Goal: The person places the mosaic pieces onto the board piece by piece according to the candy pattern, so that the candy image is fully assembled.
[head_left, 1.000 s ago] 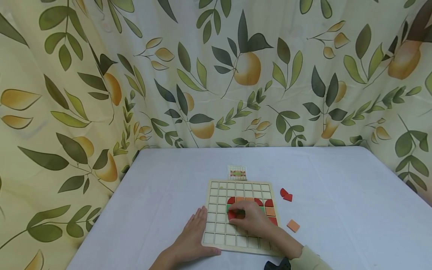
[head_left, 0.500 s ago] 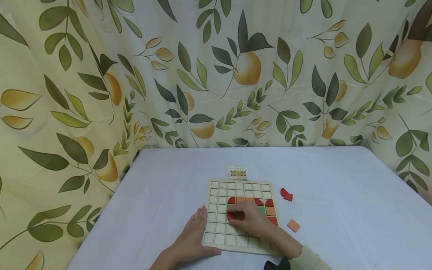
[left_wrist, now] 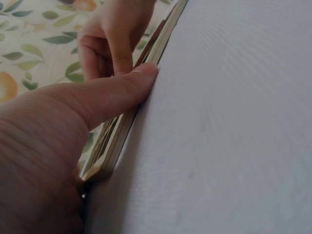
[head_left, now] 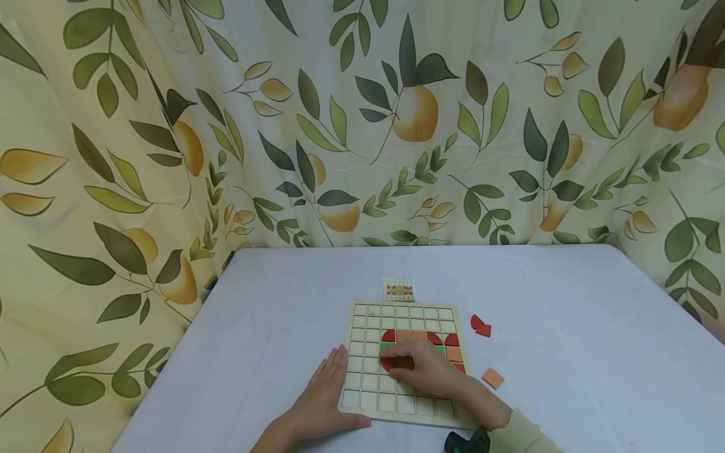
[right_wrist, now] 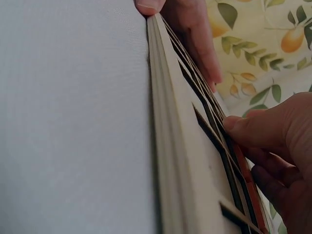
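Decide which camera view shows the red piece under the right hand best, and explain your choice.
The head view: the red piece lies in the wooden grid board, at the right hand fingertips. The right wrist view shows only a red sliver edge-on. The left wrist view shows the board's edge, no clear piece.

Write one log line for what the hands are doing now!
left hand: rests at grid board edge | right hand: pinches red piece on board

The left hand (left_wrist: 44, 146) lies flat on the table (left_wrist: 229, 126) with its thumb (left_wrist: 117, 90) pressed along the wooden board's (left_wrist: 122, 139) edge, the right hand (left_wrist: 114, 34) farther off.
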